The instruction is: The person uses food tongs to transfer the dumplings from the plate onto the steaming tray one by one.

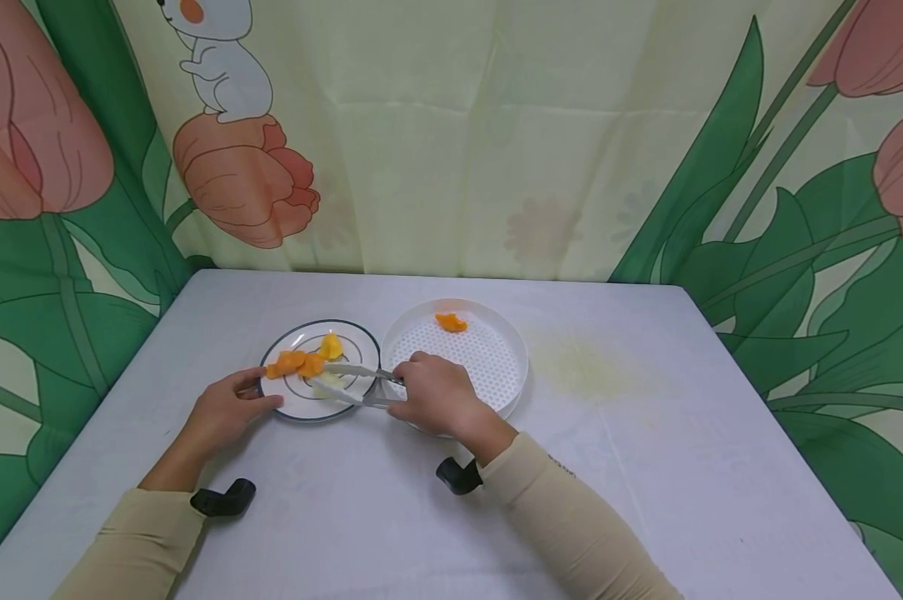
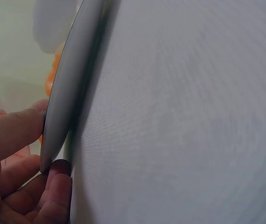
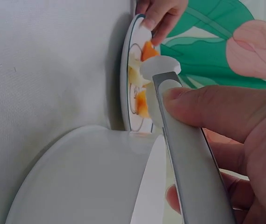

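Observation:
My left hand (image 1: pixel 226 407) holds the near-left rim of a white plate (image 1: pixel 296 407) with a dark edge line. In the left wrist view the thumb lies over the rim of the plate (image 2: pixel 69 88) and other fingers are beneath it. Orange pieces (image 1: pixel 286 363), a yellow piece (image 1: pixel 331 347) and a pale piece lie on the plate; they look like cut fruit. My right hand (image 1: pixel 440 393) grips tongs (image 1: pixel 350 371) with whitish tips, thumb along one arm of the tongs (image 3: pixel 184 154). The tongs' tips are spread over the plate, one beside an orange piece; contact is unclear.
A round white tray (image 1: pixel 507 350) with a patterned base stands right beside the plate. One orange piece (image 1: pixel 451 322) lies near its far side. The white-covered table (image 1: pixel 631 467) has a faint yellowish stain to the right. A floral curtain (image 1: pixel 451 150) hangs behind.

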Action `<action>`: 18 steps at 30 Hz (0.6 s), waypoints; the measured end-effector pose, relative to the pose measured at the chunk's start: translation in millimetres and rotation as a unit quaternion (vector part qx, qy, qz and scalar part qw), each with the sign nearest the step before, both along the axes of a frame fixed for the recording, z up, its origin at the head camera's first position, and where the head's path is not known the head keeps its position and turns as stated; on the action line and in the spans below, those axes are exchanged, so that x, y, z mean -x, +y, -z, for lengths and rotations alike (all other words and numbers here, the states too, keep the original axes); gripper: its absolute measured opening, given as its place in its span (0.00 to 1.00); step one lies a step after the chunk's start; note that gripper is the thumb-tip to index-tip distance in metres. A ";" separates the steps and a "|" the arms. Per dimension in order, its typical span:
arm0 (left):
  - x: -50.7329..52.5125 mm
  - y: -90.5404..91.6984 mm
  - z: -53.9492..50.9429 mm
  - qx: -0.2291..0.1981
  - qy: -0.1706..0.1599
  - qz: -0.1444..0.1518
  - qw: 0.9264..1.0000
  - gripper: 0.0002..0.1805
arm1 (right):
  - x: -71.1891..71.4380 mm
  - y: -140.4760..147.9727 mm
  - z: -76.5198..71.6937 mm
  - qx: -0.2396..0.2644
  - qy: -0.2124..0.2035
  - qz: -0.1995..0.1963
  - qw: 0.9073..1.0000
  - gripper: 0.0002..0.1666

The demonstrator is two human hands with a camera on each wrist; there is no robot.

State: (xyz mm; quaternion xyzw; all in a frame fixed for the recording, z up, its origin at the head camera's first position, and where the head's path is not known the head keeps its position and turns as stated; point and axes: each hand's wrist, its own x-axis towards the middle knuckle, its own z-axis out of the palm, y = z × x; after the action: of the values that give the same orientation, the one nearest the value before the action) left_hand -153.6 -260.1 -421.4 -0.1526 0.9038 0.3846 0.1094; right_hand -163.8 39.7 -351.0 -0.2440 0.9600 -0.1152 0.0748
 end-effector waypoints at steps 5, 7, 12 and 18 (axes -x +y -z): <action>0.2 0.8 -0.8 -0.001 -0.005 -0.006 1.000 0.44 | 0.5 2.6 0.4 0.010 -0.003 -0.001 1.000 0.22; 0.1 1.1 -1.1 -0.001 -0.006 -0.007 1.000 0.44 | 0.7 4.2 0.1 0.011 -0.003 -0.002 1.000 0.22; 0.3 1.7 -1.1 0.000 -0.004 -0.008 1.000 0.43 | 0.8 9.0 -2.2 0.014 -0.001 -0.005 1.000 0.22; 0.7 0.0 1.3 0.001 -0.002 -0.007 1.000 0.44 | 0.7 16.6 -6.0 0.034 0.001 -0.009 0.999 0.23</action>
State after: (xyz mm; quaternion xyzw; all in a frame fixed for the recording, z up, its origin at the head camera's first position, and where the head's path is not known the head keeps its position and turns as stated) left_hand -154.3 -260.0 -422.7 -0.1597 0.9028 0.3844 0.1080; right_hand -164.5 56.3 -345.0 -0.2551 0.9533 -0.1473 0.0664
